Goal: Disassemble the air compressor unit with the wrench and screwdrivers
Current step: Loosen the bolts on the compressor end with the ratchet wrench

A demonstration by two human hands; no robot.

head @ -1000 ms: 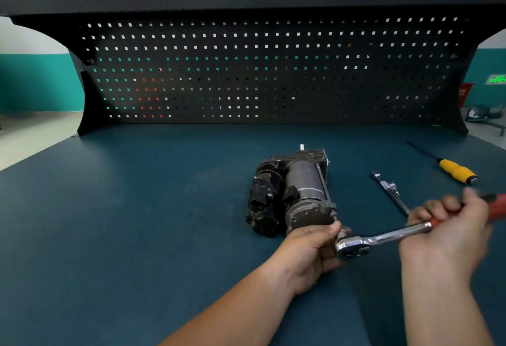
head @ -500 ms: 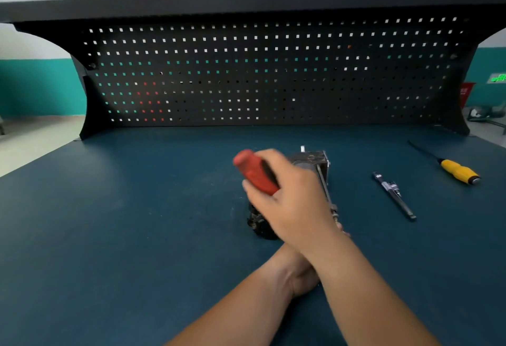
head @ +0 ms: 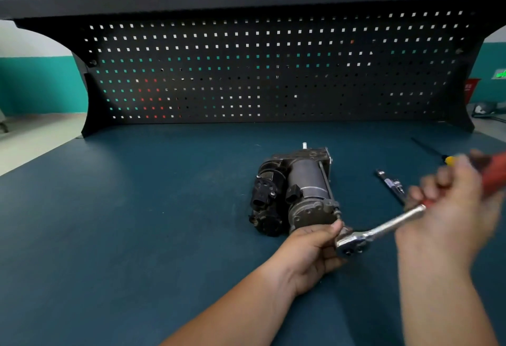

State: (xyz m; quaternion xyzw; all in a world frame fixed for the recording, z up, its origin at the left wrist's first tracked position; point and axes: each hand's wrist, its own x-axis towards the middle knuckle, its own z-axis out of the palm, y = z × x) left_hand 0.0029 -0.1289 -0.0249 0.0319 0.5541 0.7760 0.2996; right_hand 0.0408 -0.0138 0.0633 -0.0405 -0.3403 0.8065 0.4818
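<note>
Both hands on ratchet wrench: right hand grips red handle, left hand pinches head beside air compressor.

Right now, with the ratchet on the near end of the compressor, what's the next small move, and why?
Probably swing the handle leftward in a short arc. The right hand grips the ratchet wrench out to the right, while the left hand pinches its head at the near right corner of the air compressor, so it looks seated and steadied.

Dark blue surface. Beyond the left hand, a black pegboard under a shelf. Teal-banded wall far to its left.
</note>
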